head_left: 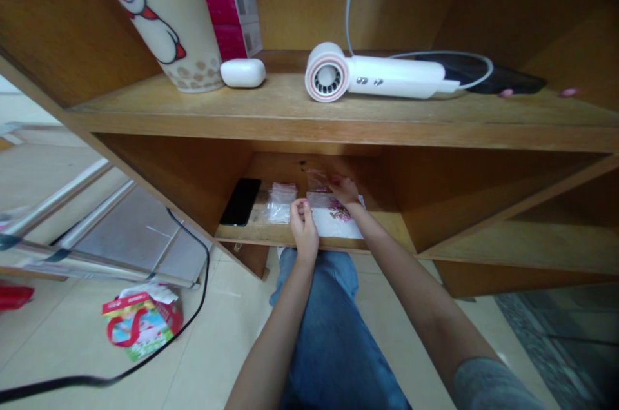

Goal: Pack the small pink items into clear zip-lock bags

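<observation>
We are reading no legible words anywhere. We are seeing small grey-and-white label panels on the stacked magenta cardboard boxes, but their print is staying too small to make out. The same is holding for the red-and-green printed paper packet on the floor and the white sheet with pink print on the lower shelf.

Before you: one honey-wood shelf unit, two tiers; below you, cream floor tiles; at your left, metal rails; at your right, one dark patterned mat
</observation>
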A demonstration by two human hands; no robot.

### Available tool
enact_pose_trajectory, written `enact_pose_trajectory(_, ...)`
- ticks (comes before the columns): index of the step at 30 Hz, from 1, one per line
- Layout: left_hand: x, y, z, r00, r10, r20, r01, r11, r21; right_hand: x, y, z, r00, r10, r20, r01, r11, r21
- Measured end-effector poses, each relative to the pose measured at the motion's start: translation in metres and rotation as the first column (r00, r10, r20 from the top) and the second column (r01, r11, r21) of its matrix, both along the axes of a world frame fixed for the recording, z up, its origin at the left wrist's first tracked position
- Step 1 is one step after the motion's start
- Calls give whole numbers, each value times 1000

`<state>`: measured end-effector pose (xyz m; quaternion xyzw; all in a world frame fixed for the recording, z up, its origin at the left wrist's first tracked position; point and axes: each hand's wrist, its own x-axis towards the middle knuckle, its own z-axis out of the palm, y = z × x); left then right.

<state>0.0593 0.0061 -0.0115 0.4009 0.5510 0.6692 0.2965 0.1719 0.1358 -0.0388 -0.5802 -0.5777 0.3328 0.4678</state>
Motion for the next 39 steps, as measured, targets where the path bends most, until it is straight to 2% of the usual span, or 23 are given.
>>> enact_pose_trajectory(4,-2,-1,0,999,39,6,-39,999,0,33,-16,-1,989,-115,95,105,989,104)
enact_pose_trajectory(8,-15,1,-5,992,125,-14,-125,992,-1,77,-44,-8,981,-189,49,177,967,182)
enact_pose_trajectory(10,-29,3,-8,974,206,-96,-206,978,10,95,-58,-13,975,-220,18,214,963,164)
enact_pose_trajectory(12,-46,5,-12,928,271,-254,-275,961,19,106,-68,-20,975,-224,6,221,965,142)
enact_pose_trajectory(14,-61,8,-14,844,297,-447,-328,945,9,112,-72,-26,974,-228,-11,228,965,131)
enact_pose_trajectory(16,-73,10,-16,749,272,-604,-367,930,-36,113,-73,-30,969,-243,-42,246,961,128)
enact_pose_trajectory(19,-81,13,-15,650,188,-736,-391,913,-112,112,-72,-31,959,-267,-99,278,952,126)
enact_pose_trajectory(22,-83,14,-15,612,145,-778,-398,906,-145,111,-72,-29,953,-276,-128,291,950,117)
enact_pose_trajectory(25,-85,16,-15,620,158,-769,-404,904,-141,112,-74,-27,955,-279,-102,290,950,114)
enact_pose_trajectory(29,-88,20,-12,699,187,-690,-345,934,-96,113,-74,-28,959,-274,-77,281,952,122)
enact_pose_trajectory(33,-78,15,6,787,181,-590,-198,980,36,109,-77,-20,952,-302,-38,304,939,160)
enact_pose_trajectory(36,-63,0,24,756,166,-634,-82,984,160,97,-88,-4,950,-312,-26,310,928,208)
enact_pose_trajectory(39,-48,-16,31,673,115,-731,72,973,220,76,-107,17,980,-189,-65,197,967,159)
